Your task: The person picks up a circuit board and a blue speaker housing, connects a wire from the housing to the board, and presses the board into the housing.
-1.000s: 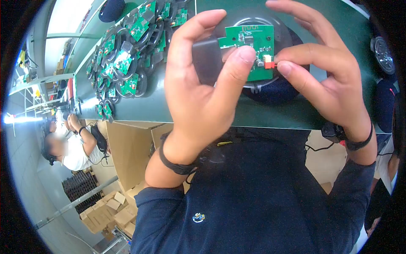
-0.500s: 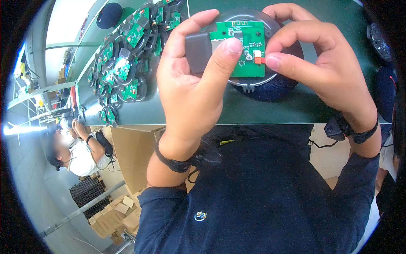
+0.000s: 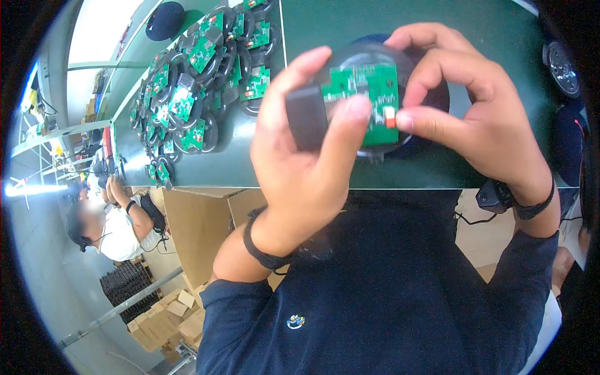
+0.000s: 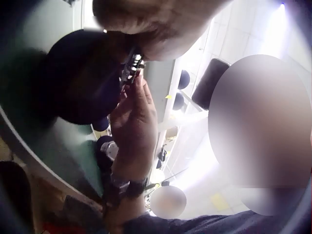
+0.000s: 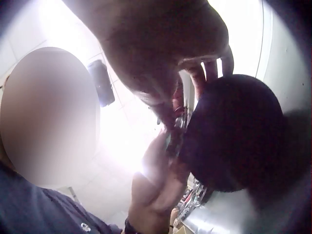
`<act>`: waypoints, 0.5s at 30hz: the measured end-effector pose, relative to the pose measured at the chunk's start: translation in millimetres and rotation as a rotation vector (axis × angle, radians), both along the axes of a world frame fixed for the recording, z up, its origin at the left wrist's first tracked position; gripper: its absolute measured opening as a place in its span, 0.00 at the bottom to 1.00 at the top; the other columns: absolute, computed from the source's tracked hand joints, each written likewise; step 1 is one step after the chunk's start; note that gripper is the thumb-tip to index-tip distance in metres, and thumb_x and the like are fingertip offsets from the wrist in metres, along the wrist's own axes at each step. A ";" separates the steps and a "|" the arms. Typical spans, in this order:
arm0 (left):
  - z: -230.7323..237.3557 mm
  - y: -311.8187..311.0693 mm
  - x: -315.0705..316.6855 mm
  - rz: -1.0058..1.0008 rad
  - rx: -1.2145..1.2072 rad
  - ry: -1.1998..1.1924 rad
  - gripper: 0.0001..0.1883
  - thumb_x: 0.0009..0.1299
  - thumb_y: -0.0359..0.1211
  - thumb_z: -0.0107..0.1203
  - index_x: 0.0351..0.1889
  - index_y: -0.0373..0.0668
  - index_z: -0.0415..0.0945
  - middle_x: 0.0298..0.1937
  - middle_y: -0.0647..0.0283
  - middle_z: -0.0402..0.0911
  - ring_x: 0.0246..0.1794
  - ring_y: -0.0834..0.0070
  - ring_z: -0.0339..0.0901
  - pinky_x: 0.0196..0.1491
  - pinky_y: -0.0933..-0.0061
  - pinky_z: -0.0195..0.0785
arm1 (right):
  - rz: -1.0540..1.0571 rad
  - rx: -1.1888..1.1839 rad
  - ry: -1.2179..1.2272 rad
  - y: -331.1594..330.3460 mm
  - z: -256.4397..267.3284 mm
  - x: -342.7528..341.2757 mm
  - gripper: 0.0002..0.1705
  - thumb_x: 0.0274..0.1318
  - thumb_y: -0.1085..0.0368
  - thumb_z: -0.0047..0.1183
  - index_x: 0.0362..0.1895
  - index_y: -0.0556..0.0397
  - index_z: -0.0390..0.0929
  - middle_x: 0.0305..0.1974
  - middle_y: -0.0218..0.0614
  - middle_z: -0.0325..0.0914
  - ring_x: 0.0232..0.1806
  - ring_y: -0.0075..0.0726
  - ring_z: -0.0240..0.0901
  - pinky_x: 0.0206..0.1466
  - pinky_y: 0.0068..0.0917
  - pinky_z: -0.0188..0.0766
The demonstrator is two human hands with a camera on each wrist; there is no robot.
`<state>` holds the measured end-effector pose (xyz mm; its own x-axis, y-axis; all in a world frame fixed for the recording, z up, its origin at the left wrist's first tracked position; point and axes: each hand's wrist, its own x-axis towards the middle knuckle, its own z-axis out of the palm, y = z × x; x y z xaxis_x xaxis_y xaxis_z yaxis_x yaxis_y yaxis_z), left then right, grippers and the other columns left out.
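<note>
In the head view the left hand (image 3: 306, 137) grips a clear round plastic piece carrying a green circuit board (image 3: 375, 81), its thumb over the board and a dark block (image 3: 306, 119) by its palm. The right hand (image 3: 469, 100) has thumb and forefinger pinched at a red and white connector (image 3: 390, 117) on the board's right edge. Behind the piece is a dark round body (image 3: 434, 100), also seen in the left wrist view (image 4: 80, 78) and the right wrist view (image 5: 234, 131). The board is blurred.
Many clear round pieces with green boards (image 3: 203, 53) lie heaped at the left of the green table (image 3: 337, 174). A dark round object (image 3: 165, 20) stands behind them. A round silvery part (image 3: 562, 69) is at the right. Another person (image 3: 122, 231) sits at the far left.
Both hands and the board shifted left and up, then came back down and slightly right. The right thumb and forefinger stay at the connector.
</note>
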<state>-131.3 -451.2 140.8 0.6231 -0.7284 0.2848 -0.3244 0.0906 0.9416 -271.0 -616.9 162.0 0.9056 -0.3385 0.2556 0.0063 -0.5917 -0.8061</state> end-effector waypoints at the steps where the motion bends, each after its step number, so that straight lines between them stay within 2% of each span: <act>1: -5.9 5.2 -0.8 -0.017 -0.061 -0.078 0.29 0.69 0.28 0.67 0.66 0.33 0.67 0.55 0.58 0.77 0.51 0.76 0.77 0.53 0.76 0.71 | 0.039 -0.021 -0.039 -2.2 0.3 0.5 0.04 0.55 0.70 0.61 0.31 0.54 0.78 0.58 0.47 0.75 0.61 0.40 0.71 0.67 0.35 0.61; 2: -15.0 11.9 1.4 -0.006 -0.120 -0.281 0.30 0.68 0.28 0.67 0.66 0.32 0.67 0.60 0.54 0.75 0.55 0.71 0.76 0.56 0.72 0.71 | 0.040 -0.035 -0.041 -8.2 -1.1 -0.2 0.04 0.55 0.70 0.61 0.31 0.54 0.78 0.58 0.47 0.75 0.61 0.40 0.71 0.67 0.35 0.61; 4: -25.9 23.9 -3.8 0.009 -0.298 -0.399 0.31 0.66 0.26 0.68 0.65 0.33 0.68 0.56 0.50 0.79 0.53 0.64 0.80 0.54 0.67 0.74 | 0.128 0.279 -0.113 -26.2 -5.8 -1.5 0.05 0.56 0.68 0.60 0.32 0.54 0.78 0.57 0.47 0.76 0.61 0.39 0.71 0.67 0.34 0.61; 6: -24.0 37.3 1.4 -0.182 -0.172 -0.654 0.38 0.67 0.32 0.67 0.71 0.36 0.56 0.55 0.45 0.77 0.49 0.62 0.80 0.53 0.64 0.75 | 0.098 0.336 -0.126 -34.7 -7.2 -0.1 0.05 0.58 0.67 0.59 0.34 0.55 0.78 0.56 0.46 0.77 0.61 0.39 0.71 0.67 0.35 0.61; 7: -18.8 40.1 -0.5 -0.211 -0.154 -0.706 0.39 0.66 0.30 0.69 0.70 0.37 0.56 0.54 0.41 0.77 0.45 0.60 0.81 0.45 0.63 0.78 | 0.075 0.137 -0.095 -37.6 -7.1 0.8 0.05 0.57 0.68 0.59 0.34 0.55 0.79 0.56 0.46 0.77 0.61 0.40 0.71 0.67 0.36 0.62; 10: -18.1 40.6 0.0 -0.379 -0.253 -0.738 0.37 0.63 0.26 0.68 0.68 0.47 0.60 0.54 0.44 0.77 0.39 0.56 0.83 0.38 0.62 0.79 | 0.039 -0.319 -0.017 -32.1 -4.8 8.4 0.07 0.51 0.69 0.63 0.35 0.55 0.80 0.58 0.45 0.76 0.60 0.47 0.72 0.65 0.36 0.64; 11: -20.3 39.1 -6.1 -0.358 -0.296 -0.728 0.35 0.61 0.23 0.69 0.64 0.50 0.65 0.55 0.46 0.77 0.39 0.55 0.83 0.37 0.63 0.79 | 0.047 -0.361 -0.011 -28.8 -2.8 11.3 0.09 0.50 0.68 0.65 0.36 0.55 0.80 0.59 0.45 0.75 0.61 0.49 0.71 0.65 0.36 0.64; 12: -17.1 40.2 -6.4 -0.376 -0.296 -0.755 0.31 0.60 0.24 0.69 0.61 0.48 0.69 0.55 0.46 0.77 0.39 0.56 0.83 0.34 0.65 0.79 | 0.054 -0.400 -0.003 -24.9 -1.1 14.0 0.10 0.49 0.68 0.66 0.36 0.54 0.81 0.60 0.45 0.75 0.62 0.50 0.71 0.65 0.37 0.65; 15: -19.8 37.8 -10.5 -0.341 -0.346 -0.789 0.28 0.61 0.26 0.68 0.58 0.48 0.71 0.54 0.47 0.78 0.39 0.57 0.83 0.33 0.67 0.78 | 0.008 -0.464 0.001 -13.1 1.0 20.7 0.13 0.48 0.64 0.68 0.37 0.53 0.82 0.59 0.47 0.75 0.59 0.56 0.71 0.63 0.42 0.68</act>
